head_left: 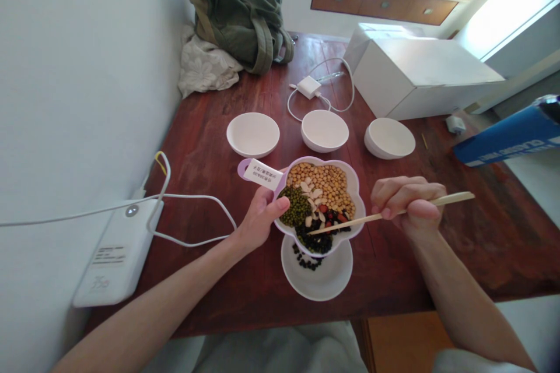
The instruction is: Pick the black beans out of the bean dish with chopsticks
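My left hand [261, 215] grips the left rim of a lilac flower-shaped bowl [355, 191] and tilts it over a white bowl [324, 280]. The lilac bowl holds yellow soybeans, green mung beans, black beans, a few red beans and pale seeds. A labelled lilac handle [258, 173] sticks out at its left. My right hand [409, 201] holds wooden chopsticks [350, 222] whose tips rest among the black beans. Several black beans [306, 262] lie in the white bowl below.
Three empty white bowls [252, 134] [324, 130] [389, 138] stand in a row behind. A white charger with cable [308, 87], a white box [415, 76], a green bag [238, 11] and a blue carton [507, 135] sit further back. A white device [118, 250] lies at the left wall.
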The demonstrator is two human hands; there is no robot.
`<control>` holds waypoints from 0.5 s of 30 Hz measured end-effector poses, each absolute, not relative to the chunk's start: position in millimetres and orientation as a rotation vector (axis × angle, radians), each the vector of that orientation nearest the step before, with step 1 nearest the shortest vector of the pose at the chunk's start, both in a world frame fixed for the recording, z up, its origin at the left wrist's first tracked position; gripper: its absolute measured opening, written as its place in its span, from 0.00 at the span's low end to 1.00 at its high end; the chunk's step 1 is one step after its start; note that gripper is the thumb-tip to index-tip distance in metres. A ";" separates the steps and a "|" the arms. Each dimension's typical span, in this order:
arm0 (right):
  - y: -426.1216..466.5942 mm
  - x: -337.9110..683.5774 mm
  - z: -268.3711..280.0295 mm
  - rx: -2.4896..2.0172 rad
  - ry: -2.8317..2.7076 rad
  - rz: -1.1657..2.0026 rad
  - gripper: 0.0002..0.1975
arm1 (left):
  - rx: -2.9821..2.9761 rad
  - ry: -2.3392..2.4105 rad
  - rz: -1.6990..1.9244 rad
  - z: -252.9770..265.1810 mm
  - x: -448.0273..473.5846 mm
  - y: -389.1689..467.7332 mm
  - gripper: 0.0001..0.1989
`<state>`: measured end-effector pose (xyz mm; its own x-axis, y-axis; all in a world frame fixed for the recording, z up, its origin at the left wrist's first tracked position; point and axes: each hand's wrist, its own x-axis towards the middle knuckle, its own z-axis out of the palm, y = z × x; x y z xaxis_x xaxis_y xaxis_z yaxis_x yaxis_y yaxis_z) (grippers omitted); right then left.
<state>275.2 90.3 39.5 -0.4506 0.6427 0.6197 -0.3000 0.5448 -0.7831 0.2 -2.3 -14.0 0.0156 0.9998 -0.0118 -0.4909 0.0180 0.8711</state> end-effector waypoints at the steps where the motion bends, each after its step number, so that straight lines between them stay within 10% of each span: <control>1: 90.1 275.1 39.1 -0.293 -1.708 1.121 0.28 | 0.823 0.827 1.389 -13.2 0.5 -2.3 0.37; 15: 95.5 273.4 34.7 -0.360 -1.615 1.125 0.33 | 0.836 0.839 1.389 -12.2 0.0 -2.4 0.37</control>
